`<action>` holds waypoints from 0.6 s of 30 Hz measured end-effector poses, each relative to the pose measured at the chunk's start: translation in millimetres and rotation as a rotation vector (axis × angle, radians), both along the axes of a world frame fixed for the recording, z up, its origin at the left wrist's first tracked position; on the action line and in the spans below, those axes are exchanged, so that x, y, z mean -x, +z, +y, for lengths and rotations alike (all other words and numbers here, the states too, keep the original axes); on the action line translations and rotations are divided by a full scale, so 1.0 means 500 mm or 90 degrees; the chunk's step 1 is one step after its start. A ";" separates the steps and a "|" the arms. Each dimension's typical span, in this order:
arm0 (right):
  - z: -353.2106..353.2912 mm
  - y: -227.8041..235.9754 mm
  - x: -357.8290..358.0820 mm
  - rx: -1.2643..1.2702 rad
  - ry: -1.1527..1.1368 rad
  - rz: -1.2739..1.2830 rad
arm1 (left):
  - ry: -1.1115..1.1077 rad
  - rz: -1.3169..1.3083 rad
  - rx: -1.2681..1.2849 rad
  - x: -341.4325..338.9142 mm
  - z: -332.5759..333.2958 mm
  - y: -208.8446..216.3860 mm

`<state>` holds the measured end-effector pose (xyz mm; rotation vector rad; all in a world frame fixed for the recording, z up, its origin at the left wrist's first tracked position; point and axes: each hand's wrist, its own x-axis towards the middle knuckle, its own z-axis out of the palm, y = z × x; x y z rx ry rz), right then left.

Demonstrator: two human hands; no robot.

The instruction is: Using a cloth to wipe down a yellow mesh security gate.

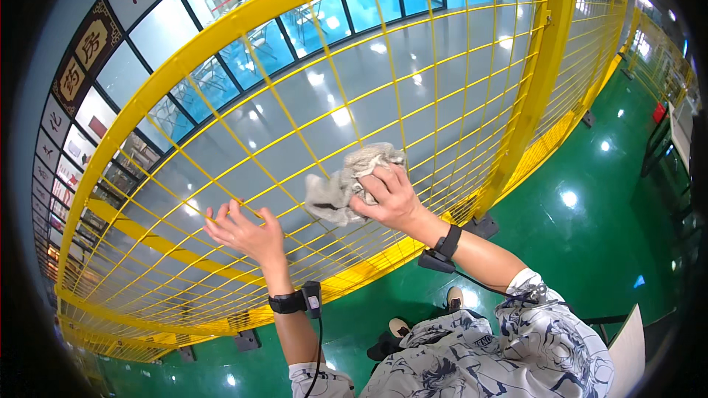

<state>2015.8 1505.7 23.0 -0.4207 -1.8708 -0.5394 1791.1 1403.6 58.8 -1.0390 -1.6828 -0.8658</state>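
Note:
A crumpled light-grey cloth (335,195) is bunched in my right hand (398,199), which presses it against the wire mesh of a yellow fence panel (435,96). Part of the cloth hangs out to the left of my fingers. Further left, my left hand (247,234) is held up at the mesh with its fingers spread and nothing in them. Some of its fingertips lie over the wires; whether they touch cannot be told. Both wrists wear black straps with small devices and cables.
A thick yellow post (542,74) joins this panel to another on the right. Dark feet hold the fence on a green floor (546,214). Beyond the mesh lie a grey floor and glass walls. A pale board (627,350) stands at my lower right.

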 end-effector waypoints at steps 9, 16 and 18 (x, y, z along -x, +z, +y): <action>0.001 0.214 -0.039 0.000 0.086 -0.170 | 0.054 0.006 0.047 -0.002 -0.012 0.000; 0.040 0.108 0.027 -0.056 0.113 -0.115 | 0.078 -0.018 0.068 0.000 -0.019 0.012; 0.046 0.080 0.032 -0.061 0.156 -0.040 | 0.072 -0.032 0.062 -0.003 -0.013 0.017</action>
